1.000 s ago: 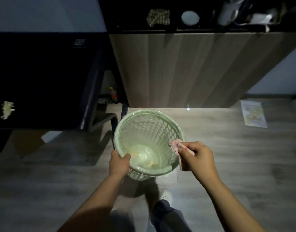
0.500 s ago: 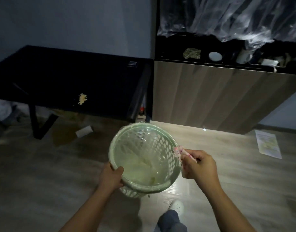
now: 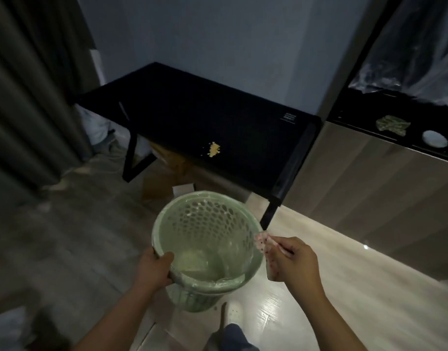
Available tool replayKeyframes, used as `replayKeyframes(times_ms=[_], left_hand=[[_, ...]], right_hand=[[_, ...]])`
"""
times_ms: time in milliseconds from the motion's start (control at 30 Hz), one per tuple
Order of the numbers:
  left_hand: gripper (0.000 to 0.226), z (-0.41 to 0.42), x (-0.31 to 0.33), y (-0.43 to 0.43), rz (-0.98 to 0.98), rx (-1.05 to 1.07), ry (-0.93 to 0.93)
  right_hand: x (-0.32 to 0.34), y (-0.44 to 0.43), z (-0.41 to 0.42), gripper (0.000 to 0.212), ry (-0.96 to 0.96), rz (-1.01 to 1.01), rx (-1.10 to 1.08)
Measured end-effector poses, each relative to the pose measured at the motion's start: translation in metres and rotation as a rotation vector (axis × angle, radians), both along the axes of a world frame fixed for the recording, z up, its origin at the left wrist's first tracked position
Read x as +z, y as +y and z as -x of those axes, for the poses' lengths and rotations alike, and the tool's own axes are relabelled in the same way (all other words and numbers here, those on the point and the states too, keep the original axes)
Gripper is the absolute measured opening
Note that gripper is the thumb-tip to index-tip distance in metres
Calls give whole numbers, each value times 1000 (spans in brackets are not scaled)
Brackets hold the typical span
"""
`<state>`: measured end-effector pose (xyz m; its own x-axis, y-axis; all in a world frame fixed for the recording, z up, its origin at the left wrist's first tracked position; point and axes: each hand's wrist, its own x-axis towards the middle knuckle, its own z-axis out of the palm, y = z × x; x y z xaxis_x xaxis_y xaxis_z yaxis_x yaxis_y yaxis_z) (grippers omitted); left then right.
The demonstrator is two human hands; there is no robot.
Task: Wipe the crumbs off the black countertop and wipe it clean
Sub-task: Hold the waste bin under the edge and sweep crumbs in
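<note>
Our left hand (image 3: 154, 268) grips the rim of one green bin (image 3: 157, 234), thumb inside. Our right hand (image 3: 294, 262) pinches one speckled pink cloth (image 3: 262, 243) just beside it. One pile of crumbs (image 3: 213, 149) lies on the black countertop (image 3: 192, 117), well apart from both hands.

cloth (image 3: 262, 245) mostly hidden inside the right hand (image 3: 292, 262) — countertop label (image 3: 289, 117) too small to read

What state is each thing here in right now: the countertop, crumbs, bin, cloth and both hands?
Black countertop: not yet wiped, crumbs on it.
Crumbs: one small yellow heap, a few strays beside it.
Bin: lined with a plastic bag, held by its rim.
Left hand: grips the bin's rim.
Cloth: bunched, held beside the bin.
Right hand: pinches the cloth.
</note>
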<state>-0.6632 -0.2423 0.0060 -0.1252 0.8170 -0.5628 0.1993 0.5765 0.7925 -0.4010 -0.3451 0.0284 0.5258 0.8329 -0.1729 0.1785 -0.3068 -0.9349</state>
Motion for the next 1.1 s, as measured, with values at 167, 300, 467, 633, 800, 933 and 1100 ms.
replayKeyframes(times_ms=[167, 300, 467, 633, 800, 933, 1100], left_hand=[[29, 7, -8, 63, 24, 91, 3], [26, 0, -14, 107, 37, 168, 16], [15, -4, -15, 146, 46, 208, 99], [19, 3, -30, 188, 117, 215, 131], [24, 17, -48, 237, 184, 171, 155], [24, 27, -57, 280, 208, 100, 179], [24, 28, -67, 320, 248, 1, 200]], right_hand=[[-2, 84, -6, 10, -15, -13, 79], [1, 151, -14, 16, -45, -10, 134], [1, 208, -24, 14, -140, 13, 204], [-7, 254, -21, 15, -150, 78, 202], [-23, 296, -12, 18, -190, 105, 155], [-36, 323, -1, 20, -254, 149, 83], [-49, 343, 0, 21, -305, 161, -13]])
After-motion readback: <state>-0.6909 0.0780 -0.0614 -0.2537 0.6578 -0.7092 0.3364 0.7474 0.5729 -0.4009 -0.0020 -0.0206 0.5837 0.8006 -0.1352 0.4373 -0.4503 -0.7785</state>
